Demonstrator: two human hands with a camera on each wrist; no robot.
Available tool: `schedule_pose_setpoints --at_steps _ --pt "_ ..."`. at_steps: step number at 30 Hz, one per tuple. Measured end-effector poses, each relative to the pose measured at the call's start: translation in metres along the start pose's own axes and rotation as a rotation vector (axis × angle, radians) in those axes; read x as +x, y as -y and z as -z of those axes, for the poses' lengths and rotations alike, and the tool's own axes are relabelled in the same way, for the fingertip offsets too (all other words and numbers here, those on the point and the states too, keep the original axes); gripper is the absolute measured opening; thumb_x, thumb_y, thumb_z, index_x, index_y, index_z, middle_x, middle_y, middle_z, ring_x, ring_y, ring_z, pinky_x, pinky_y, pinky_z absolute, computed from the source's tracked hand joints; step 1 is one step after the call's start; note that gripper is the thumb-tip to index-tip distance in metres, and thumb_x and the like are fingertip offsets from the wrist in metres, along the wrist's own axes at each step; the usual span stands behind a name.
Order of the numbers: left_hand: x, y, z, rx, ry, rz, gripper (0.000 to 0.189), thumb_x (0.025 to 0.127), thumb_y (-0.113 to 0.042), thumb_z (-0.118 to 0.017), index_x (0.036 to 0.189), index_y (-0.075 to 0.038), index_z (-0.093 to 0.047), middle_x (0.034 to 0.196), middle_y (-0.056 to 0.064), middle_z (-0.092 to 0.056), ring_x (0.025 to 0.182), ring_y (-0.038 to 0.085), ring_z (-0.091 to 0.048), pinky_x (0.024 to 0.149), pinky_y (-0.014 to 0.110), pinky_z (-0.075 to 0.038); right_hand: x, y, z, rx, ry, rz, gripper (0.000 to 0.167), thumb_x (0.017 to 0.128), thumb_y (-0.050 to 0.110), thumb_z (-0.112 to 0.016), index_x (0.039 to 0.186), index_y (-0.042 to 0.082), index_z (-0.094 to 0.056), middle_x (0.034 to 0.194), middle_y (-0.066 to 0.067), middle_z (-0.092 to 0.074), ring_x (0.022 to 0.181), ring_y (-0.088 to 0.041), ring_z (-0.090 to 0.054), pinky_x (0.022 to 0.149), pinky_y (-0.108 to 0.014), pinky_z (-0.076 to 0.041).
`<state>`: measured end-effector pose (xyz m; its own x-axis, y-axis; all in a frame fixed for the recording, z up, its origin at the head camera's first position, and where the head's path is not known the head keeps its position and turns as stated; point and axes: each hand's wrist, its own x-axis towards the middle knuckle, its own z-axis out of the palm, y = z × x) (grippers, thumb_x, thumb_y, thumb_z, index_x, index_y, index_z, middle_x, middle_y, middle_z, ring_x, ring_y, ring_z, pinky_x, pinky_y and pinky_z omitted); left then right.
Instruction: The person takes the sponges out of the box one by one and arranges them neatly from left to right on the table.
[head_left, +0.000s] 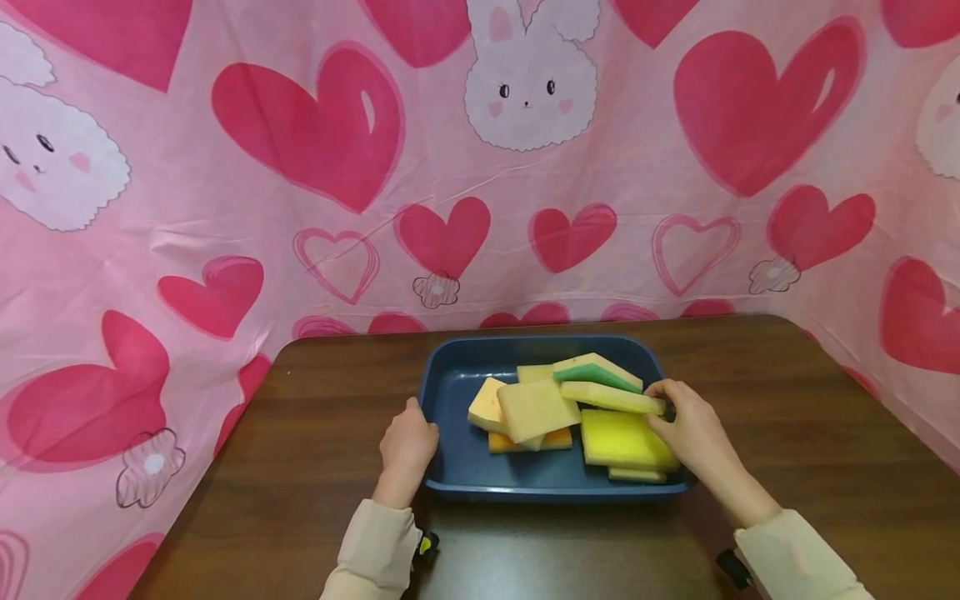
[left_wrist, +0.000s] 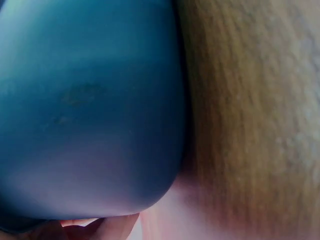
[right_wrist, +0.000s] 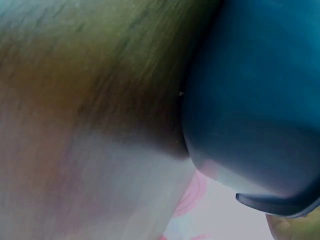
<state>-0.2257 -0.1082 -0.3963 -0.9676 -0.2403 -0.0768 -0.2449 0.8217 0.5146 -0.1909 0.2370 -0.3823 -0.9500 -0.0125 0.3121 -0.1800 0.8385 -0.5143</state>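
Note:
A dark blue plastic tub (head_left: 517, 492) holds several sponges. At its left wall my left hand (head_left: 408, 442) grips the rim; its fingers show under the tub's edge in the left wrist view. My right hand (head_left: 693, 421), over the right rim, pinches the right end of a thin pale-yellow sponge (head_left: 611, 397) between thumb and fingers. That sponge lies tilted over a bright yellow sponge (head_left: 626, 437). Behind it is a cream sponge with a green side (head_left: 598, 372). A square pale sponge (head_left: 538, 407) rests on an orange one (head_left: 555, 439) at the middle.
The tub stands on a dark brown wooden table (head_left: 330, 400), near its back edge. A pink cloth (head_left: 637, 158) with hearts and rabbits hangs behind and at both sides. In the right wrist view the tub's outer wall (right_wrist: 260, 100) fills the right half.

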Motion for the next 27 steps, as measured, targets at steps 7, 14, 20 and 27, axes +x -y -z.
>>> schedule_pose_setpoints --at_steps 7,14,20,27 --pt "0.001 -0.002 0.001 0.022 0.024 0.017 0.055 0.088 -0.012 -0.052 0.139 0.005 -0.039 0.115 0.029 -0.063 0.090 0.040 -0.065 0.071 0.051 -0.050 -0.001 -0.003 0.006 0.040 -0.024 0.033 0.025 0.079 0.000 -0.069 0.103 -0.001 -0.061 0.099 -0.019 -0.062 0.088 -0.034 -0.058 0.081 -0.054 -0.049" --pt "0.002 -0.002 0.001 0.030 0.037 0.032 0.055 0.089 -0.012 -0.051 0.140 0.004 -0.036 0.117 0.029 -0.062 0.093 0.040 -0.065 0.073 0.051 -0.050 0.001 -0.005 0.018 0.074 -0.044 0.034 0.027 0.081 -0.002 -0.067 0.106 0.000 -0.060 0.099 -0.017 -0.062 0.088 -0.029 -0.058 0.073 -0.035 -0.054" --pt "0.002 -0.003 0.000 0.034 0.039 0.037 0.056 0.090 -0.012 -0.050 0.141 0.004 -0.035 0.117 0.028 -0.062 0.092 0.038 -0.065 0.074 0.050 -0.050 0.004 -0.011 0.031 0.153 0.007 -0.029 0.028 0.087 0.008 -0.065 0.113 0.002 -0.059 0.111 -0.024 -0.064 0.097 -0.031 -0.065 0.069 -0.016 -0.051" --pt "0.001 -0.004 -0.001 0.037 0.035 0.027 0.056 0.090 -0.011 -0.051 0.141 0.005 -0.035 0.115 0.028 -0.064 0.089 0.035 -0.065 0.070 0.048 -0.051 0.011 -0.023 0.043 0.255 -0.001 -0.054 0.029 0.089 0.012 -0.063 0.114 0.000 -0.056 0.098 0.014 -0.063 0.083 0.020 -0.048 0.068 -0.005 -0.044"
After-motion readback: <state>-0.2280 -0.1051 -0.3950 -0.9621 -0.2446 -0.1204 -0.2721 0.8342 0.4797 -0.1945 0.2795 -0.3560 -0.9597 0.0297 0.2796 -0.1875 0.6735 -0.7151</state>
